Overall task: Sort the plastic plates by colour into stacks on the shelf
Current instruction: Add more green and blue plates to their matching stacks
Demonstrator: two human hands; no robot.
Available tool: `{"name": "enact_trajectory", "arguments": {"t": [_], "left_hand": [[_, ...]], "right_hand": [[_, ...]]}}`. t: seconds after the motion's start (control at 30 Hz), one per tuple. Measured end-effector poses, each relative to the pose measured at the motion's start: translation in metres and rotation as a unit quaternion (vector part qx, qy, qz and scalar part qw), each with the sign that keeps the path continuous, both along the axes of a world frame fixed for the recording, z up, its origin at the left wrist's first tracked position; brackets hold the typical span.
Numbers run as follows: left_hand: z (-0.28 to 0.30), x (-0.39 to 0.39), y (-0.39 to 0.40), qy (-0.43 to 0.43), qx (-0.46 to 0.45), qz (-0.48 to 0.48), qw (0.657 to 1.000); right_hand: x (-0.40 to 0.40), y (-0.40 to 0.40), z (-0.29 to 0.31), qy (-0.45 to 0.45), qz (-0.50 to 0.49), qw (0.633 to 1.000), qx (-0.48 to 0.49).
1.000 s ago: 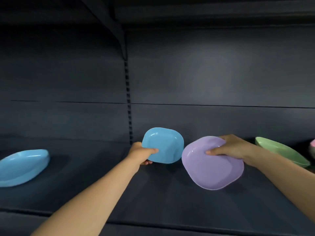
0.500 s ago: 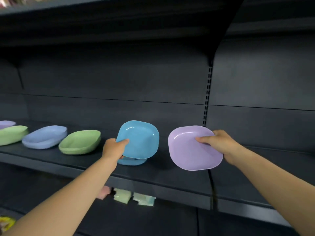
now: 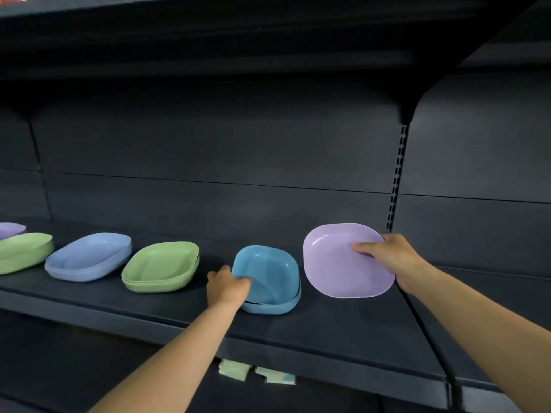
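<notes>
a teal-blue, rounded-square plastic plate [image 3: 269,271] is gripped at its left rim by the left hand [image 3: 227,289], the thumb laid over the inside and the other fingers curled beneath. it is tilted and is touching a second teal-blue plate [image 3: 275,307] lying flat on the dark metal shelf [image 3: 343,332]; how many lie in that stack cannot be told. a lilac, rounded-square plastic plate [image 3: 337,263] is pinched at its right rim by the right hand [image 3: 390,257], thumb on the inner face, and is held tilted clear of the shelf, just right of the teal-blue plates. further left, four more groups are seen on the shelf: a green stack [image 3: 162,266] of several nested plates, a periwinkle-blue stack [image 3: 89,256], another green plate [image 3: 24,251], and a lilac plate at the edge [image 3: 10,229]. two pale packets [image 3: 256,374] are seen below the shelf.
</notes>
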State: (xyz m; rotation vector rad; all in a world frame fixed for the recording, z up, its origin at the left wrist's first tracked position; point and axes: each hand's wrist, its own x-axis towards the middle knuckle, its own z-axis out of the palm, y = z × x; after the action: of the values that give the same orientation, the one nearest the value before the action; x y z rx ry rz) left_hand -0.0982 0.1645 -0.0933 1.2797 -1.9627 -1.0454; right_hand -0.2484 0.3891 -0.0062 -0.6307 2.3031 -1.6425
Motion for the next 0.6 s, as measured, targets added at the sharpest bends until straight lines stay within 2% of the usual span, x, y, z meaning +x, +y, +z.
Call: {"name": "enact_trajectory", "arguments": {"t": [0.1,0.2,0.33,0.47,0.6], "left_hand": [[0.000,-0.003,-0.011,-0.002,-0.016,-0.031,0.999],[0.013,-0.003,-0.030,0.039,-0.042,-0.051,0.997],[0.037,0.007,-0.052,0.168,0.032,-0.103,0.980],[0.047,0.026,-0.073,0.176,0.071,-0.144,0.971],[0.052,0.057,-0.102,0.216,0.079,-0.131,0.964]], "right_hand": [[-0.007,-0.018,0.000,-0.002,-0.001,1.000,0.006],[-0.014,-0.041,0.005,0.005,0.002,1.000,0.004],[-0.011,-0.090,0.010,0.018,0.017,1.000,-0.012],[0.017,-0.152,0.008,0.040,0.065,0.997,-0.030],[0.066,-0.215,0.003,0.048,0.124,0.989,-0.058]]}}
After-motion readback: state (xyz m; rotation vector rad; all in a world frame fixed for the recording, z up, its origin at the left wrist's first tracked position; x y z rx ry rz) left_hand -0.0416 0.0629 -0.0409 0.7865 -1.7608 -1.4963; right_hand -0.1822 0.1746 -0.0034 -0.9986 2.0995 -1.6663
